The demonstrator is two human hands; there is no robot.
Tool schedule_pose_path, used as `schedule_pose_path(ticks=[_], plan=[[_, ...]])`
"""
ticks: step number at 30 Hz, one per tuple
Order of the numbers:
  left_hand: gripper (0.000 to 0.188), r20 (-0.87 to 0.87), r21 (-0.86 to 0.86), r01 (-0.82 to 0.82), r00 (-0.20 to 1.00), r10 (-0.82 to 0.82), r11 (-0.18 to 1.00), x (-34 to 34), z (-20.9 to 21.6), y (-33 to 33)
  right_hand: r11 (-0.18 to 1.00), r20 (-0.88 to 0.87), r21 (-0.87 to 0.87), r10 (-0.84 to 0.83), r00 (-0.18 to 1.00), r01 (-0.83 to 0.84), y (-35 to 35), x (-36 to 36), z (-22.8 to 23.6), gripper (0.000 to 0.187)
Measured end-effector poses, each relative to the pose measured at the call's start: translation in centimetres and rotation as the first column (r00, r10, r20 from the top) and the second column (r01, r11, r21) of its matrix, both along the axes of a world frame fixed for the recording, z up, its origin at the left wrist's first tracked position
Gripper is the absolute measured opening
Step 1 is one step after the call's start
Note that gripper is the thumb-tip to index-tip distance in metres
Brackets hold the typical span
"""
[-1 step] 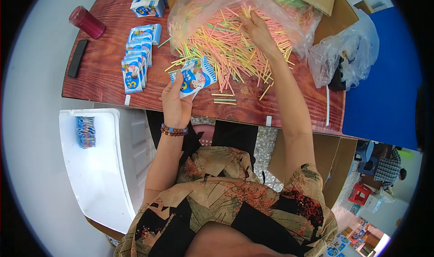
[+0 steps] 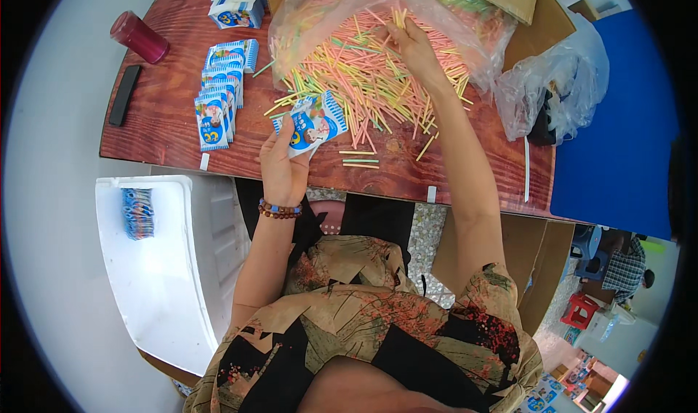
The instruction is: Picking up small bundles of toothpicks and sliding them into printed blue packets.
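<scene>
My left hand (image 2: 283,164) is closed on the lower left edge of a small blue-and-white printed packet (image 2: 318,126), held tilted above the table's near edge. Whether the packet's top is unsealed I cannot tell. Farther off, my right hand (image 2: 413,46) pinches a few thin yellow and pink sticks (image 2: 398,17) between thumb and fingers. It is over a wide heap of thin pastel sticks (image 2: 378,86), pink, yellow and green, spilling from a large clear plastic bag (image 2: 298,38). Several loose sticks (image 2: 360,163) lie apart, near the table's front edge.
Left of the heap lie a row of overlapping packets (image 2: 218,104) and a stack of packets (image 2: 238,13). A red cup (image 2: 140,37) and a black bar-shaped object (image 2: 125,95) lie beyond. A white foam box (image 2: 149,282) stands below left. Crumpled plastic (image 2: 571,78) is at right; a person (image 2: 627,267) sits behind.
My right hand has shifted very slightly among the sticks, and a pink stick now shows tilted beside its fingertips. My left hand and the packet stay put.
</scene>
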State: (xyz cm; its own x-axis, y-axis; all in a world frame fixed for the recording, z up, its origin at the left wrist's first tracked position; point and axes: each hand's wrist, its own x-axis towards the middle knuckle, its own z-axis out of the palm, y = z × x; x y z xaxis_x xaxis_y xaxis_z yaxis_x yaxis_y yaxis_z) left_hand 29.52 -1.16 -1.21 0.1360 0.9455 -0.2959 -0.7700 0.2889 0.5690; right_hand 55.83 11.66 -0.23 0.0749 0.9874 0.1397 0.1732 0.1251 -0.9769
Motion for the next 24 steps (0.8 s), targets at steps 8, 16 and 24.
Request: schedule_pose_path(ticks=[8,16,24], plan=[[0.03,0.08,0.018,0.05,0.995,-0.051,0.999,1.1,1.3,1.5,0.915,-0.618,-0.231,0.125,0.777,-0.331,-2.4,-0.7,0.1,0.021],[0.021,0.061,0.307,-0.027,0.998,0.008,0.951,6.7,4.2,7.4,0.713,-0.655,-0.306,0.323,0.683,-0.631,-7.3,-4.1,2.2,0.023],[0.019,-0.176,0.179,0.12,0.98,-0.088,0.976,9.5,3.4,7.0,0.683,-0.556,-0.397,0.352,0.753,-0.613,-7.5,-3.4,1.9,0.018]])
